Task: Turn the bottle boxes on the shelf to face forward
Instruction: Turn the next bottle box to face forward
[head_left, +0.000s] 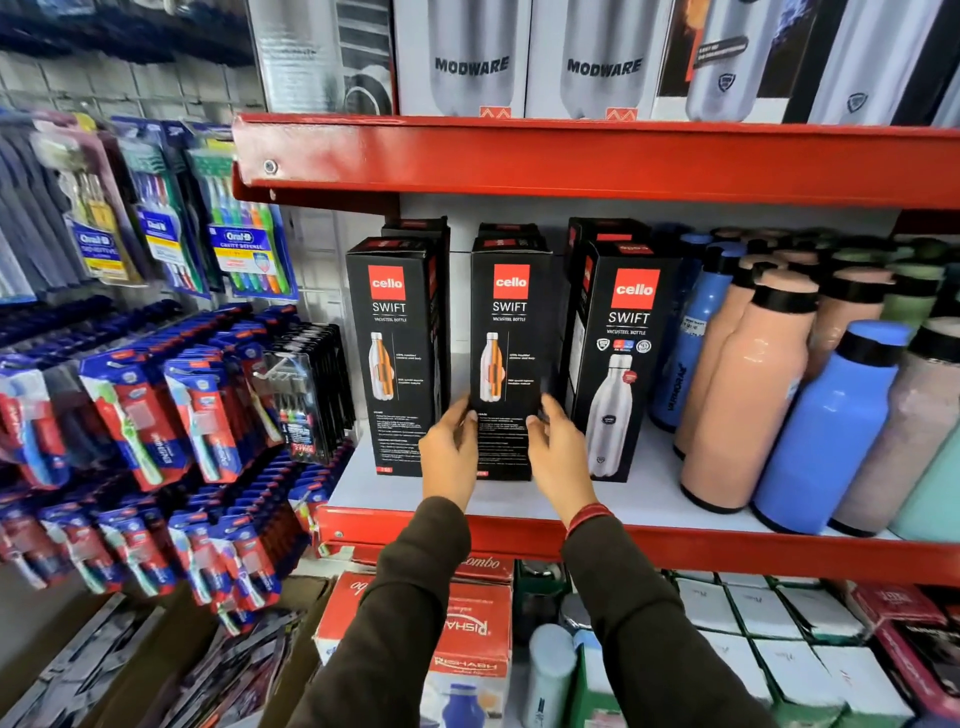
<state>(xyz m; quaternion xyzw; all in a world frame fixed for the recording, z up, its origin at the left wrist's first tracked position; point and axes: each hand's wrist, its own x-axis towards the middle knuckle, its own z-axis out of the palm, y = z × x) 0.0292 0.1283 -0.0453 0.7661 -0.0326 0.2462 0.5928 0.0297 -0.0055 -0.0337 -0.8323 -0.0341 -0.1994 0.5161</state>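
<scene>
Three black bottle boxes are seen standing upright in a front row on the white shelf (649, 499), which is edged in red. To the far left of the shelf, packs of toothbrushes (156, 405) are hung on a wall rack. The left box (397, 358) is set with a panel of small print and a cutaway bottle drawing turned outward. The middle box (511, 358) shows the same kind of panel and is gripped low down from both sides: the left hand (449, 452) is closed around its left edge with the fingers wrapped behind, and the right hand (558, 449) is pressed to its right edge with the thumb on the front face. Both arms are covered by dark sleeves, and a red band is worn at the right wrist. The right box (621, 364) is turned with a full bottle picture outward and stands just beside the held box. More black boxes are lined up behind the row. Further right, loose bottles (748, 384) in peach, blue and pale shades are crowded together on the same shelf.
</scene>
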